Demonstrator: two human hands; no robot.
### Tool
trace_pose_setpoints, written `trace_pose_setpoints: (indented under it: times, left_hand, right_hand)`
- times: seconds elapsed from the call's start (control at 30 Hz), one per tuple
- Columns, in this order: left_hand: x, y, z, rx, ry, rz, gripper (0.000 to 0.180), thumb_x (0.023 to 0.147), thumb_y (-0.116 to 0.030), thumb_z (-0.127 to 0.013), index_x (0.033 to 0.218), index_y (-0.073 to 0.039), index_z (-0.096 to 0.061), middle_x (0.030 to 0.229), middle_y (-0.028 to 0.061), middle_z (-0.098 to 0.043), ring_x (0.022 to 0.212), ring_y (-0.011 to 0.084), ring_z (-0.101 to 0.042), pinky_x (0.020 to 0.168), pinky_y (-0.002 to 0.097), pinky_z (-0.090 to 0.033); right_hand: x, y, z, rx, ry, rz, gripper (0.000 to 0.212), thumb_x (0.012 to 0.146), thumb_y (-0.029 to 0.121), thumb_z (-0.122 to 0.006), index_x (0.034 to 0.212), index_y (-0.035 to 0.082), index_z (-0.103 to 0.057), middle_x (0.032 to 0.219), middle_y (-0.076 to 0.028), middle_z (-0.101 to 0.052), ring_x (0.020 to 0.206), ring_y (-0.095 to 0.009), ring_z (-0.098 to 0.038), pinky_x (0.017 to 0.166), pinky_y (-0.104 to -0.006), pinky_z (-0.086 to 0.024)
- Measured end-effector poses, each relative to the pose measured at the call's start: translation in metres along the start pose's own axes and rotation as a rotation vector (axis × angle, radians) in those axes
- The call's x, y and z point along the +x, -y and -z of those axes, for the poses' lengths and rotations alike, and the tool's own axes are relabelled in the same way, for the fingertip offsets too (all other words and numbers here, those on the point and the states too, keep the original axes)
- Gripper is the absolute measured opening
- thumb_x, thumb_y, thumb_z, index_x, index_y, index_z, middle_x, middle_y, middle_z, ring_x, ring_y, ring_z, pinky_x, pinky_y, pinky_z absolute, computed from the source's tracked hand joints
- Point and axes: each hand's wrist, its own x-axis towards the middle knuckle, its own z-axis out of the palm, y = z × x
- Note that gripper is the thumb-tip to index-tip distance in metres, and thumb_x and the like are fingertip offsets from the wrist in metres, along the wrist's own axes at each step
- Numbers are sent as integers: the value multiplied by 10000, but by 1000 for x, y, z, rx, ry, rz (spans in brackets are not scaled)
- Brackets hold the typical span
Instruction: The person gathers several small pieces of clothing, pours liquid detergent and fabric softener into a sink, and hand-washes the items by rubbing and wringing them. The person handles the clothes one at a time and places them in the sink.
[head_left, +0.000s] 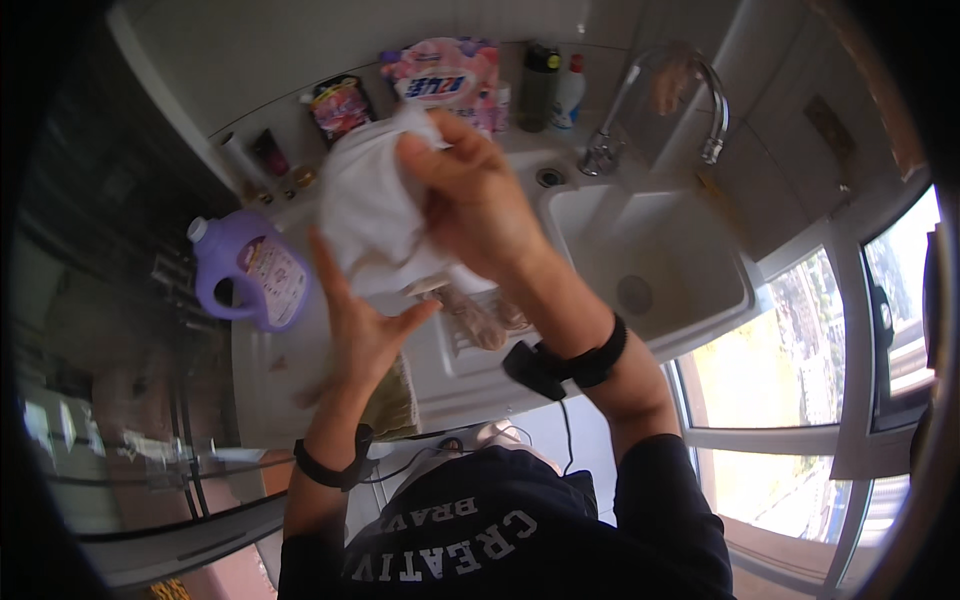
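A white cloth (pixel 368 205) hangs raised over the counter, its folds slightly blurred. My right hand (pixel 478 200) pinches its upper right part between thumb and fingers. Just below the cloth's lower left edge, my left hand (pixel 362 328) has its fingers stretched and its thumb apart; whether its fingertips touch the fabric is hard to tell. Beneath the cloth, a beige-brown bunched fabric (pixel 475 320) lies on a ridged white surface, partly hidden by the cloth and my right arm. A dull green cloth (pixel 393 405) is by the counter's front edge, partly behind my left forearm.
A purple jug (pixel 280 275) stands at the left. Along the back wall are a pink pouch (pixel 440 70), a smaller dark pouch (pixel 340 108), a dark green bottle (pixel 539 90) and a red-capped bottle (pixel 570 95). At the right, a chrome faucet (pixel 718 110) arches near the white sink (pixel 745 275).
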Motion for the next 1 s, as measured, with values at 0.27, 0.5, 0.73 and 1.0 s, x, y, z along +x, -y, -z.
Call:
trace_pose_setpoints:
  times: [0.27, 0.5, 0.73, 1.0]
  left_hand:
    - [28, 15, 27, -480, -270, 268, 572, 867, -187, -615, 1346, 4, -367, 1326, 167, -451, 1187, 281, -493, 954, 381, -444]
    - [27, 9, 66, -665, -318, 331, 464, 811, -35, -556, 1267, 22, -494, 1208, 113, -561, 1082, 186, -543, 923, 300, -426]
    - [30, 15, 113, -678, -274, 571, 362, 833, -92, -580, 1174, 19, -536, 1080, 99, -608, 981, 157, -575, 866, 286, -447]
    - [28, 18, 126, -931, -91, 657, 319, 873, -260, -620, 1059, -1, -610, 949, 61, -646, 816, 117, -621, 721, 246, -485]
  right_hand:
    - [-28, -12, 1, -516, 44, 162, 475, 801, 247, -733, 1119, 10, -471, 1062, -111, -570, 985, -189, -555, 838, -298, -436]
    - [-43, -57, 49, -1177, 12, 79, 429, 716, -47, -661, 1132, 6, -572, 1093, -137, -622, 1030, -240, -595, 894, -314, -453]
    - [-5, -25, 70, -464, -177, -146, 204, 847, 3, -529, 1038, -23, -598, 900, -40, -641, 798, -118, -590, 735, -249, -475]
    - [53, -17, 67, -256, -385, -109, 242, 889, 98, -510, 1089, -22, -574, 980, -99, -638, 836, -171, -606, 746, -293, -497]
